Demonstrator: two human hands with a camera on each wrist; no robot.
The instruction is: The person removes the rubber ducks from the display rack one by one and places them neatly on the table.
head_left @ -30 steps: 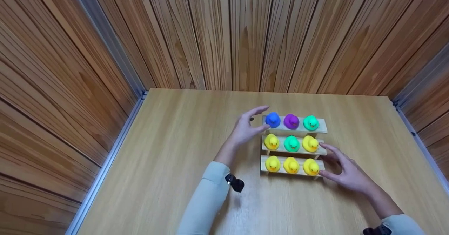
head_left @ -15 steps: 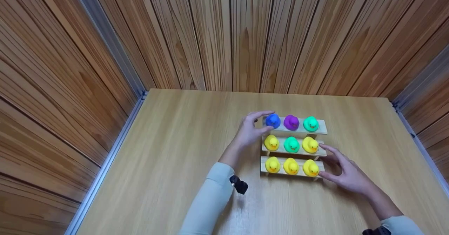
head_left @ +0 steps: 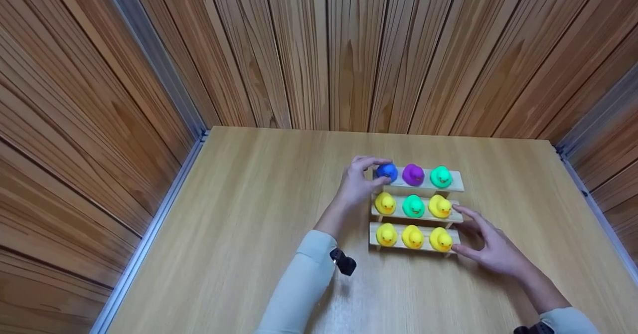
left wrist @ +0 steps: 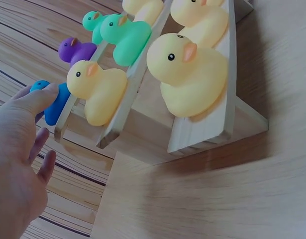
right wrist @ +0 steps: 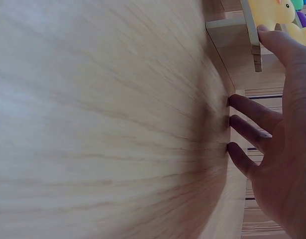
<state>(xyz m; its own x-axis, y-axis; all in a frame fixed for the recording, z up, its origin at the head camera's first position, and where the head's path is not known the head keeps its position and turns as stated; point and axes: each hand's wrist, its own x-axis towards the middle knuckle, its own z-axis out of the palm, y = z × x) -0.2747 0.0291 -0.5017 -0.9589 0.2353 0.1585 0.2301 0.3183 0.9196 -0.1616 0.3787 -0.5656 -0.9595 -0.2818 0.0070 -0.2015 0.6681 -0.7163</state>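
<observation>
On the top step of a three-step wooden stand (head_left: 456,183), my left hand (head_left: 358,182) pinches a blue rubber duck (left wrist: 54,105) between thumb and fingers; the other fingers hang below it. A purple duck (head_left: 413,174) and a green duck (head_left: 441,177) sit beside it. The middle step bears a yellow duck (head_left: 385,203), a green duck (head_left: 413,206) and another yellow one (head_left: 440,206). Three yellow ducks (left wrist: 195,79) line the bottom step. My right hand (head_left: 492,247) rests at the stand's right end, its thumb at the bottom step's edge and several fingertips on the table.
The stand is on a light wood table (head_left: 249,214), right of its middle. Wood-panelled walls (head_left: 349,55) rise behind and at both sides, with grey metal rails (head_left: 149,234) along the table's sides.
My left hand has moved slightly right and closed its thumb and fingers on the blue rubber duck. The right hand has stayed at the stand's right end.
</observation>
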